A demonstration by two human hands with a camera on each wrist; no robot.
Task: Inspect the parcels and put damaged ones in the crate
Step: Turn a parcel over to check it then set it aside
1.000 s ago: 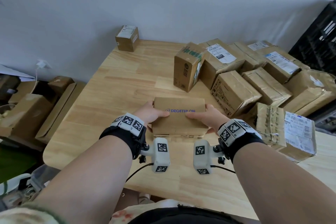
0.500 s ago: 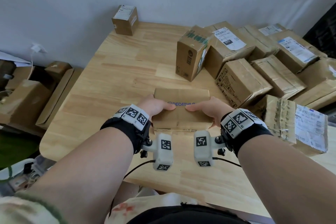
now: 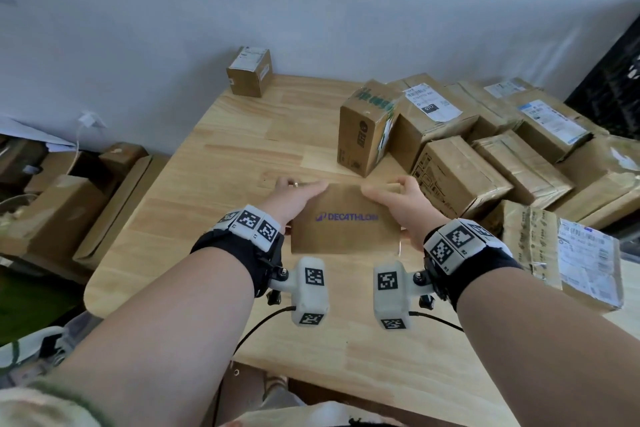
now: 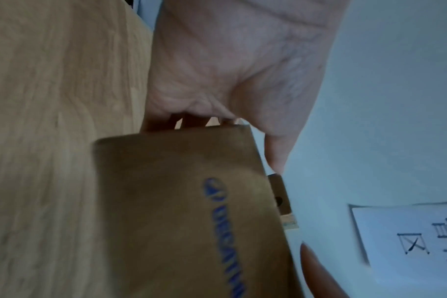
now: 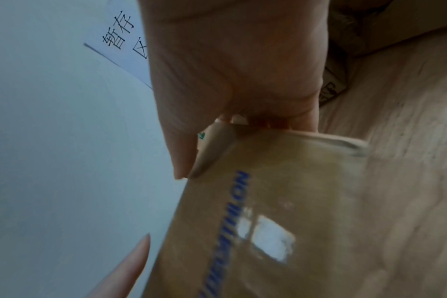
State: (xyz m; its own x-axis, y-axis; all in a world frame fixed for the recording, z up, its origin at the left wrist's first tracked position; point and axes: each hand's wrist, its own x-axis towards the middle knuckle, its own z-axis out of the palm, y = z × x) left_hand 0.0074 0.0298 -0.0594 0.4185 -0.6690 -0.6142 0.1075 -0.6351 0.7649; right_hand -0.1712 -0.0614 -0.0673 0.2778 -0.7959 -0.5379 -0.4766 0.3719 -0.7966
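A flat brown parcel [image 3: 346,218] with blue DECATHLON print is held just above the wooden table [image 3: 214,163], tilted so its printed face points at me. My left hand [image 3: 294,192] grips its left end, thumb along the top edge and fingers behind. My right hand [image 3: 398,192] grips the right end the same way. In the left wrist view the parcel [image 4: 179,201] fills the lower middle under my left hand [image 4: 230,70]. In the right wrist view the parcel [image 5: 268,211] shows a folded corner and a glare patch below my right hand [image 5: 230,70]. A black crate [image 3: 616,80] stands at the far right.
Several brown parcels [image 3: 502,156] are piled on the right half of the table, with a green-taped box [image 3: 363,128] upright at the pile's left. A small box [image 3: 249,71] sits at the back by the wall. Cardboard boxes [image 3: 62,204] lie on the floor to the left.
The parcel has been tipped up from lying flat, so its printed face now points toward me. Both hands slid to its upper edge.
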